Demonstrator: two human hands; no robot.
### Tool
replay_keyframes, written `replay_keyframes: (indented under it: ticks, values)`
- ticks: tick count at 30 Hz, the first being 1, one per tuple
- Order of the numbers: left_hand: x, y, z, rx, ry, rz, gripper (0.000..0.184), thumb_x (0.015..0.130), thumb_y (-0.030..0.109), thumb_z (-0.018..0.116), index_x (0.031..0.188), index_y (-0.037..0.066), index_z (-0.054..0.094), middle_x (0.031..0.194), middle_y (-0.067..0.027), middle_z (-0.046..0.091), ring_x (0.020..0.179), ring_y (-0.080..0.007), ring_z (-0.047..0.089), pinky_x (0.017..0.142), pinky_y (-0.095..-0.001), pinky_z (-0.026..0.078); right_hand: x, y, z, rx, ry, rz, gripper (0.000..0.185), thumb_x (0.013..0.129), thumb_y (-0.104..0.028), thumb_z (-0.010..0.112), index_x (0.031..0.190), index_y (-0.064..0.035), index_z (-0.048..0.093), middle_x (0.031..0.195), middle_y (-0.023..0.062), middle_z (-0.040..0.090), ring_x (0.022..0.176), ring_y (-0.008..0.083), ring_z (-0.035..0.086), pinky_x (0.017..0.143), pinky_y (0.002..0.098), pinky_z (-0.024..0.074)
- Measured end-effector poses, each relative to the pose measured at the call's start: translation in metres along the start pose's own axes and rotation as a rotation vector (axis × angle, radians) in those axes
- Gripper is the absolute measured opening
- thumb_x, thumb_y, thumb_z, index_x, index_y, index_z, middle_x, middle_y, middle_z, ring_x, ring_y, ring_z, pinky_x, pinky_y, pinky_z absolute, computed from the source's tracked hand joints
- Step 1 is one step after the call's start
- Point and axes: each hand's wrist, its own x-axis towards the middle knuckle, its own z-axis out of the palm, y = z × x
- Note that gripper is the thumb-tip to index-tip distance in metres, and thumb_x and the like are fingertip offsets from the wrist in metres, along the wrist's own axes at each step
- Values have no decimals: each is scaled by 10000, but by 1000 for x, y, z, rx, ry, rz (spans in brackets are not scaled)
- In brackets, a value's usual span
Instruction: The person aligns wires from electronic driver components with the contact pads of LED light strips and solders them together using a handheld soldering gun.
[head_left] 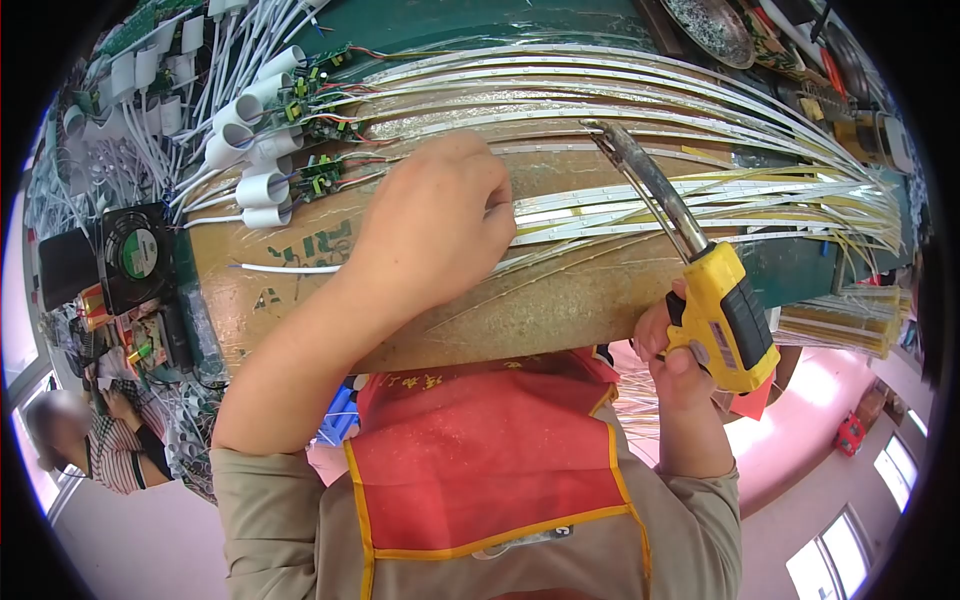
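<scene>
My left hand is closed over the brown work board. Its fingertips are turned away from view, so what they pinch cannot be made out. White LED strips run out to the right from beside its fingers. My right hand grips a yellow-and-black soldering gun. The gun's long metal tip points up and left, above the strips and apart from my left hand. A white cable lies on the board behind my left wrist. Small green circuit boards with wires sit upper left of that hand.
White cylindrical housings and bundled white cables crowd the upper left. A black fan stands at the board's left edge. A metal dish lies at the back right. Another person is at lower left.
</scene>
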Motion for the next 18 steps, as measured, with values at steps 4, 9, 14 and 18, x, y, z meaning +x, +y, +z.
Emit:
replay_keyframes:
  ticks: [4, 9, 14, 18]
  values:
    - [0, 0, 0, 3, -3, 6, 80, 776, 91, 658, 776, 12, 649, 871, -123, 637, 852, -333, 637, 765, -419, 510, 0, 2, -3, -27, -21, 3, 837, 802, -407, 850, 1424, -19, 447, 745, 17, 518, 627, 137, 508, 536, 284, 412]
    - [0, 0, 0, 1, 2, 12, 83, 777, 87, 656, 771, 5, 643, 866, -128, 636, 852, -338, 635, 763, -420, 509, 1, 2, -3, -46, -33, 16, 812, 815, -383, 843, 1427, -27, 447, 756, 16, 519, 634, 135, 509, 548, 285, 411]
    - [1, 2, -2, -16, -31, -9, 92, 786, 89, 618, 755, 10, 652, 900, -151, 629, 901, -365, 623, 812, -463, 506, 2, 5, -3, -21, -47, -16, 813, 817, -385, 841, 1430, -29, 442, 750, 15, 516, 637, 137, 511, 550, 289, 411]
    - [0, 1, -2, 4, -24, 6, 78, 783, 85, 652, 788, 8, 644, 883, -133, 633, 868, -347, 629, 789, -429, 502, 2, 6, -2, -24, -24, -37, 809, 813, -387, 843, 1418, -27, 446, 740, 15, 512, 630, 138, 509, 547, 292, 411]
